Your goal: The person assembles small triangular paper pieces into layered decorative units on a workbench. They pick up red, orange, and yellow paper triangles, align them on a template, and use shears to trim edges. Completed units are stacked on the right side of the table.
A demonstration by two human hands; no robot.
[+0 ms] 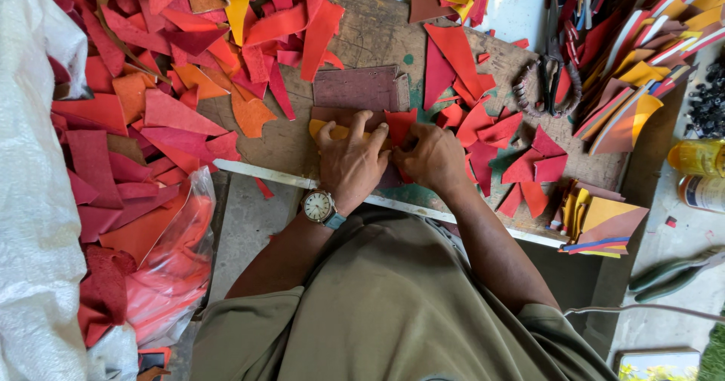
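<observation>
The left hand (350, 162), a wristwatch (318, 206) on its wrist, lies flat with fingers spread, pressing a yellow leather piece (332, 131) onto the worn board (370, 37). At its three o'clock, touching it, the right hand (432, 158) is curled, fingertips pinched on a red leather piece (399, 123); whether it hides a tool cannot be told. A metal strip (260, 172) edges the board at the nearest side. At twelve o'clock lies a dark maroon rectangle (357, 88); further, at ten o'clock, a heap of red and orange offcuts (189, 49); at two o'clock, scissors (549, 79) and stacked cut shapes (642, 56). Risk, as judged: the layered pieces could slip out of register if pressure eases, and the crowding scraps could snag the work.
</observation>
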